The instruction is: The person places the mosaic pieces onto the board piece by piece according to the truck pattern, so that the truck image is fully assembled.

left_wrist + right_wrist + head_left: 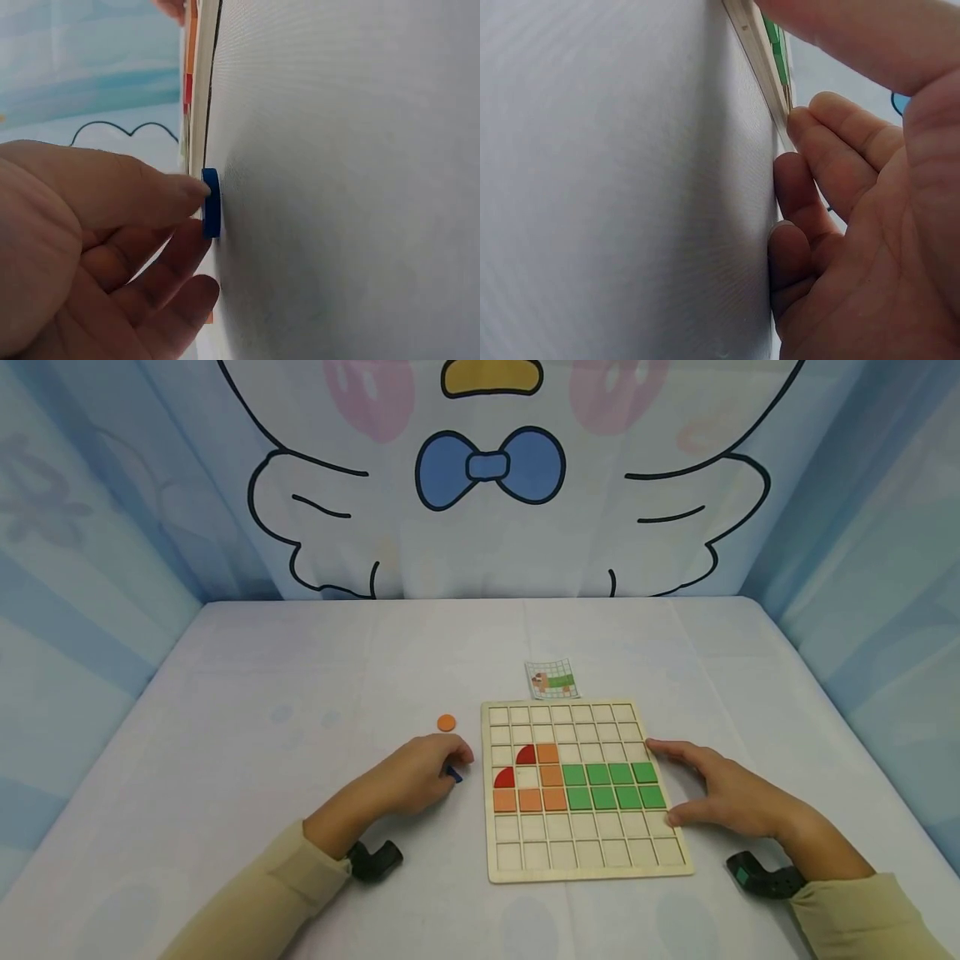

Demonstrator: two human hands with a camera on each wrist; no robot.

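Observation:
In the head view, my left hand (412,781) is left of the wooden grid board (592,873), pinching a small dark blue tile (453,773) between thumb and fingers. The left wrist view shows this blue tile (212,214) edge-on, close against the white tabletop. On the board lie green square tiles (597,774), orange square tiles (529,800) and two red quarter-round tiles (527,755). My right hand (731,793) touches the board's right edge with its thumb and a fingertip spread apart. In the right wrist view its fingers (836,165) lie beside the board's rim.
An orange round tile (446,722) lies on the table just beyond my left hand. Behind the board is a small picture card (552,680) with a gridded animal pattern. Printed curtains (480,552) hang along the table's back and sides.

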